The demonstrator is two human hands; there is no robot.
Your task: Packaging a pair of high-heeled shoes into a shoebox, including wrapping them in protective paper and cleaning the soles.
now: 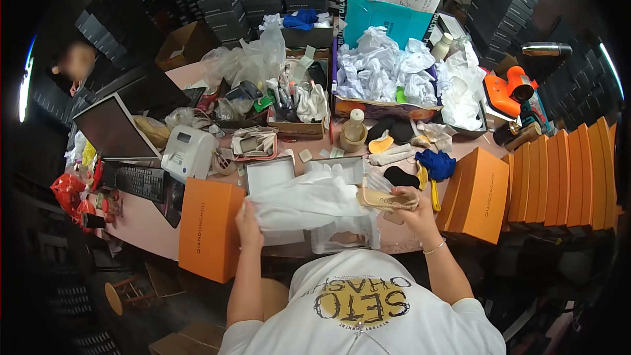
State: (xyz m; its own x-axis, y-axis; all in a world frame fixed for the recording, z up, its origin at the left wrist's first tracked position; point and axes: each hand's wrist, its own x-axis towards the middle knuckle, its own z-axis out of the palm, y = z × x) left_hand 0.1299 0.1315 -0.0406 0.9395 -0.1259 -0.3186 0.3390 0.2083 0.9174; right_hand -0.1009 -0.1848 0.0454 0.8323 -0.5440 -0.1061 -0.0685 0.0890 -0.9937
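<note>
In front of me a sheet of thin white wrapping paper (302,198) is stretched across the table. My left hand (249,225) is closed on its left edge. A beige shoe (381,198), its pale insole facing up, lies at the paper's right end. My right hand (414,209) grips this shoe by its right end; paper partly covers the other end. Beneath the paper is an open shoe box (269,174) with white insides, and more white paper (342,236) lies on its near side.
Orange boxes stand at left (210,227) and right (483,194), beside a long row of them. Behind are a bin of crumpled paper (388,66), a glue bottle (353,133), a blue cloth (435,164), a label printer (189,152), a keyboard (139,181) and a monitor (118,128).
</note>
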